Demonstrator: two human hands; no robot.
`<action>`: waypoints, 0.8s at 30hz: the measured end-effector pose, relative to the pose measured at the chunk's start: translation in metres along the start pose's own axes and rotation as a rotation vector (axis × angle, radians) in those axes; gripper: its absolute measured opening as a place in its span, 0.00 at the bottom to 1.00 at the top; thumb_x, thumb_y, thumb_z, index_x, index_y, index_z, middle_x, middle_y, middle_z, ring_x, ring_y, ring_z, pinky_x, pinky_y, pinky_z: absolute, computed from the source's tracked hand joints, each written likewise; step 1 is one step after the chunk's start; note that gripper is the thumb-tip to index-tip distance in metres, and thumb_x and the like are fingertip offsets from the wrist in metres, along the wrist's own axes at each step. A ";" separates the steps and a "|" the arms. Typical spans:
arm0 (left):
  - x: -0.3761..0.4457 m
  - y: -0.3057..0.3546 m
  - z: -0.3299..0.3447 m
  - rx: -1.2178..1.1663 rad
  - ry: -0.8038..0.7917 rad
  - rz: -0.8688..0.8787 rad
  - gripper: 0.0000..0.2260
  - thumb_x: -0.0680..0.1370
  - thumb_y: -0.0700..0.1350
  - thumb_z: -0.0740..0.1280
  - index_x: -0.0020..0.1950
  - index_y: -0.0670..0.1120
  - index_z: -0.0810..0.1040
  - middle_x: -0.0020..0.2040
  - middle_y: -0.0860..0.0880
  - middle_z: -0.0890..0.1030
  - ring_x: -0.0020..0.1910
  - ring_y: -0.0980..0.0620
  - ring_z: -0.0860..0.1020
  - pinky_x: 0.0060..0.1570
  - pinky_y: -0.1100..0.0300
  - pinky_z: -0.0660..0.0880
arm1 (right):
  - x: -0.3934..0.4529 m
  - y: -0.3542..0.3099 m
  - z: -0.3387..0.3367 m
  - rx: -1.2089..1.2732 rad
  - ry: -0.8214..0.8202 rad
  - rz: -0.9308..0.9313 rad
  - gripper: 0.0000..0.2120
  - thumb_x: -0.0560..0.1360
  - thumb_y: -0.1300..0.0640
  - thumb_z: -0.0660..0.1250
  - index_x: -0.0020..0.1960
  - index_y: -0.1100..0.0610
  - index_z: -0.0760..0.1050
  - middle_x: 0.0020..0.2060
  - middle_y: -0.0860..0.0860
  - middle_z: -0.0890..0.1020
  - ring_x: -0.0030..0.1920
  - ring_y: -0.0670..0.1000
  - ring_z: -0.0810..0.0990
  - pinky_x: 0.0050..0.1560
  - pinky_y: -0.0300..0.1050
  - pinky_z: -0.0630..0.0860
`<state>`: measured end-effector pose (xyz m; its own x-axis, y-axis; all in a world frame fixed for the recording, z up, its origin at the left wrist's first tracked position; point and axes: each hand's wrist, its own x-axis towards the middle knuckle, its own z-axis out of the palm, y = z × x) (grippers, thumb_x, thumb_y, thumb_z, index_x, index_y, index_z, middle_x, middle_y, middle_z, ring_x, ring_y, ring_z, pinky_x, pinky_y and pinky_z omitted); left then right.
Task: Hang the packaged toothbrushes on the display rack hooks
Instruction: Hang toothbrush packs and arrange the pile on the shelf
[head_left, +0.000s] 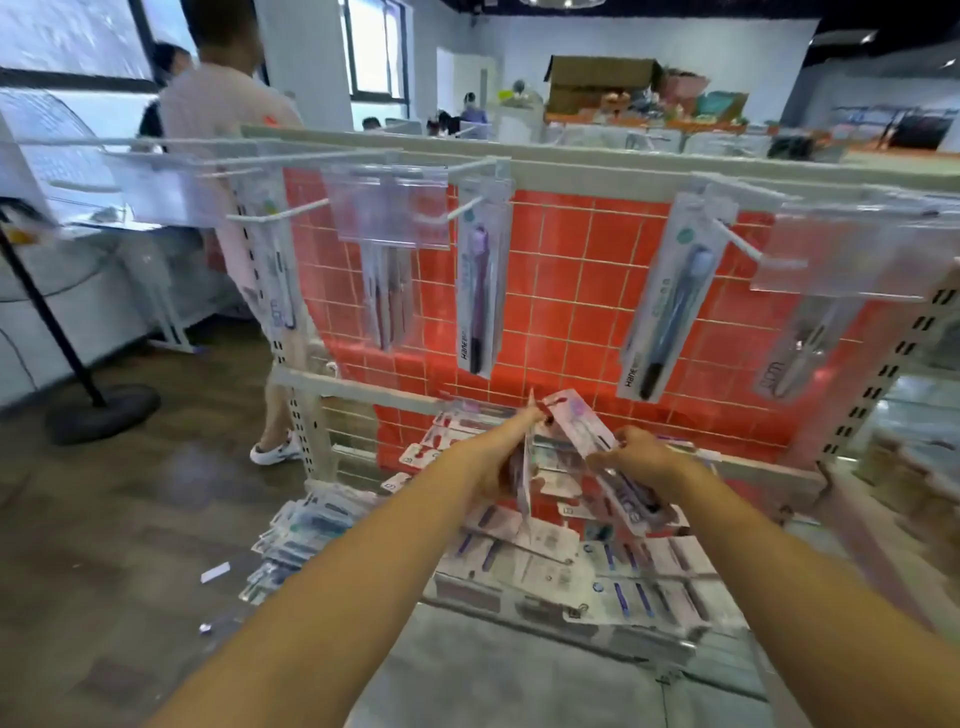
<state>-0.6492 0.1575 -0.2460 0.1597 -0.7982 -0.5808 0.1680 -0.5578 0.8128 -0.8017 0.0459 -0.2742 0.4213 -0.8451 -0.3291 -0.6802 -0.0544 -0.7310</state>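
A display rack with a red tiled back panel has white hooks along its top rail. Several packaged toothbrushes hang there, among them a purple one and a blue one. Low in front of the rack, my left hand grips a bundle of toothbrush packs. My right hand pinches one pack that tilts up to the left. A pile of loose packs covers the bottom shelf under my hands.
More packs lie stacked on the floor by the rack's left foot. A person stands behind the rack's left end. A black stand with a round base is on the left. Clear price-tag holders hang from the hooks' tips.
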 end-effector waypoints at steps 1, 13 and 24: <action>-0.003 0.000 -0.004 0.018 0.005 0.004 0.21 0.74 0.62 0.64 0.43 0.44 0.78 0.40 0.45 0.83 0.38 0.48 0.79 0.49 0.55 0.77 | -0.007 -0.002 0.003 0.043 0.011 0.000 0.19 0.73 0.59 0.71 0.59 0.62 0.69 0.42 0.54 0.78 0.40 0.53 0.78 0.38 0.46 0.74; -0.005 -0.012 -0.045 0.109 -0.048 0.104 0.14 0.79 0.53 0.63 0.39 0.44 0.75 0.29 0.49 0.75 0.28 0.55 0.74 0.27 0.67 0.71 | -0.042 -0.005 0.039 0.537 0.085 0.078 0.20 0.73 0.63 0.70 0.62 0.61 0.66 0.43 0.61 0.82 0.36 0.58 0.82 0.31 0.46 0.79; -0.034 -0.031 -0.036 -0.002 0.022 0.255 0.20 0.74 0.51 0.71 0.60 0.41 0.78 0.55 0.44 0.82 0.56 0.42 0.79 0.60 0.46 0.74 | -0.096 0.003 0.051 0.764 0.062 0.093 0.11 0.79 0.54 0.63 0.56 0.60 0.75 0.37 0.56 0.83 0.36 0.54 0.82 0.35 0.47 0.80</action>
<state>-0.6247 0.2107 -0.2531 0.2180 -0.9078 -0.3582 0.1218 -0.3389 0.9329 -0.8137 0.1539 -0.2752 0.3326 -0.8579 -0.3917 -0.0985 0.3814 -0.9191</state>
